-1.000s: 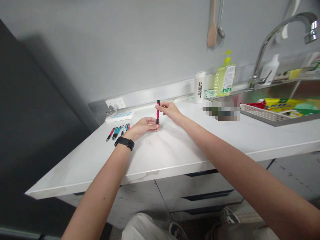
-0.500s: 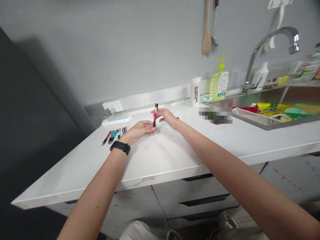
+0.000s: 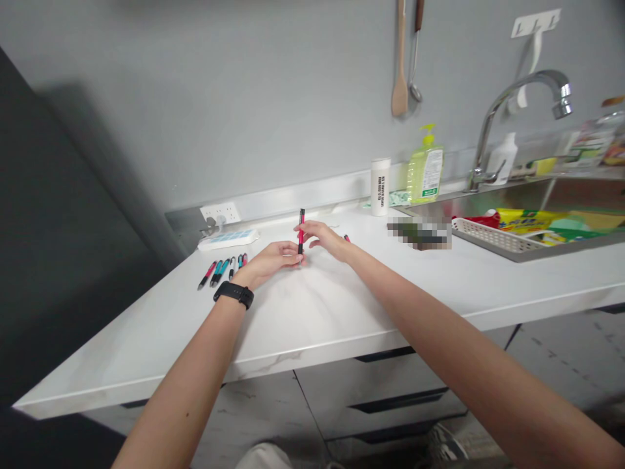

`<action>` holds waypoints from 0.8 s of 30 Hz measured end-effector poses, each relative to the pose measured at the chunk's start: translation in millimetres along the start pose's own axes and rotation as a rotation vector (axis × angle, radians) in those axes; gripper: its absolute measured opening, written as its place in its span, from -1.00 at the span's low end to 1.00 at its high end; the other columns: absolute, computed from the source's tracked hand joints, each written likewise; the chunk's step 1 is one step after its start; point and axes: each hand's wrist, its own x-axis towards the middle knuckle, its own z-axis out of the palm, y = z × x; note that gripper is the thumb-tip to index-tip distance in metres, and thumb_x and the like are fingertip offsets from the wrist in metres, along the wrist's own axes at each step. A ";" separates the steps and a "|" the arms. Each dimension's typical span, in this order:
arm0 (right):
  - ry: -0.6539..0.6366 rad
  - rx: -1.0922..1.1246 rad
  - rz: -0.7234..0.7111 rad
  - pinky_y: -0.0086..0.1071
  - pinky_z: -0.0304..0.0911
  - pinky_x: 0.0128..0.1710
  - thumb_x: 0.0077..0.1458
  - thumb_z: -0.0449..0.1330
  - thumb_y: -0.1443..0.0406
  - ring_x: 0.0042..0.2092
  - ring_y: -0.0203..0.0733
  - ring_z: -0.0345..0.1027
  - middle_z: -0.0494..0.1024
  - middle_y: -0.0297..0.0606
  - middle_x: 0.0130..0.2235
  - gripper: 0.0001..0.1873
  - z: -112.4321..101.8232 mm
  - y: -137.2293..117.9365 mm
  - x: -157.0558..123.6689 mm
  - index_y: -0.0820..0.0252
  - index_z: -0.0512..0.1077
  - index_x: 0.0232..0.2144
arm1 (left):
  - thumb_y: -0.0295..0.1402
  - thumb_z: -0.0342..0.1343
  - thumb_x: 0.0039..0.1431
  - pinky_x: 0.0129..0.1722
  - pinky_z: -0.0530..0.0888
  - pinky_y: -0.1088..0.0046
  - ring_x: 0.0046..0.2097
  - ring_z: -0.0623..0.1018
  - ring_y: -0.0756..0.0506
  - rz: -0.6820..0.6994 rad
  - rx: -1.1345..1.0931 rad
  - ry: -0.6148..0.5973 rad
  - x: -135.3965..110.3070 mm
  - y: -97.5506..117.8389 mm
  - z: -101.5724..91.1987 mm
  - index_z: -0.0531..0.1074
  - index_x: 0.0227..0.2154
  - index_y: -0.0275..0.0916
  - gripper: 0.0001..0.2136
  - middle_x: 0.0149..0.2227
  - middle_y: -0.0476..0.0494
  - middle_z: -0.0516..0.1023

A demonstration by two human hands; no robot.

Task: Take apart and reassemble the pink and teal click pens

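Observation:
A red and black pen stands upright on the white countertop, tip down. My left hand, with a black watch on its wrist, pinches the pen's lower end. My right hand grips the pen's middle with its fingertips. A row of several red and teal pens lies on the counter just left of my left hand. A small red item peeks out behind my right wrist.
A white power strip lies by the wall socket. A white tube and green soap bottle stand at the back. The sink with a faucet and white basket is at right. A dark wall bounds the left.
The camera has tilted and shifted, so everything sits slightly lower and leftward. The pen tilted briefly and is upright again. Both hands keep their hold on it.

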 end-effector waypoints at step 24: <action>0.133 -0.047 0.156 -0.52 0.14 -0.52 -0.02 0.22 0.16 -0.47 -0.37 0.29 0.41 -0.37 -0.50 -0.69 5.9 4.7 6.7 0.20 0.20 -0.55 | -0.20 0.13 -0.05 -0.15 0.41 0.33 -0.23 0.52 -0.11 0.143 0.395 0.135 9.5 -4.0 -3.7 0.42 -0.22 -0.32 -0.64 -0.24 -0.23 0.55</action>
